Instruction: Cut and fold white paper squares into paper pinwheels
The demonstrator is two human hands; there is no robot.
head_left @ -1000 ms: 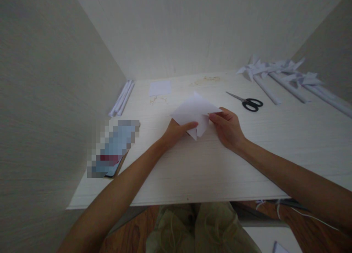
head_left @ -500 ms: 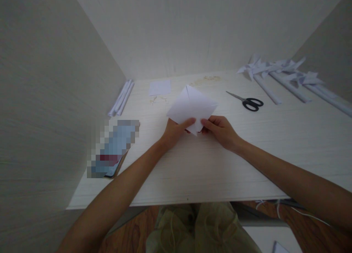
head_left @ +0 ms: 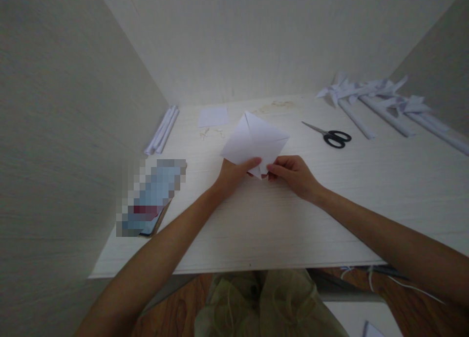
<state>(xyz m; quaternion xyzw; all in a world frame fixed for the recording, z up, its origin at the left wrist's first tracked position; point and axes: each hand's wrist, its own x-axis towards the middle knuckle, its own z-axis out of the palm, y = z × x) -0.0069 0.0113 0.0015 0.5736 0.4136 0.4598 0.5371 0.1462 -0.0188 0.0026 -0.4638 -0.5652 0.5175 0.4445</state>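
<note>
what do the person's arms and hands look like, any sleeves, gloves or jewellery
Both forearms are bare up to the picture's edge: no sleeves show. The left hand and right hand wear no gloves, and no ring, watch or bracelet is visible. No markings show.

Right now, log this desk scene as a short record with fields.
Left hand: left hand pinches the near corner of the folded white paper
Right hand: right hand grips the same corner
Paper: lifted and tilted above the desk
Right of paper: black-handled scissors, lying flat
Far right: rolled paper tubes
Far left: white strips against the wall
Behind paper: small white sheet
</note>
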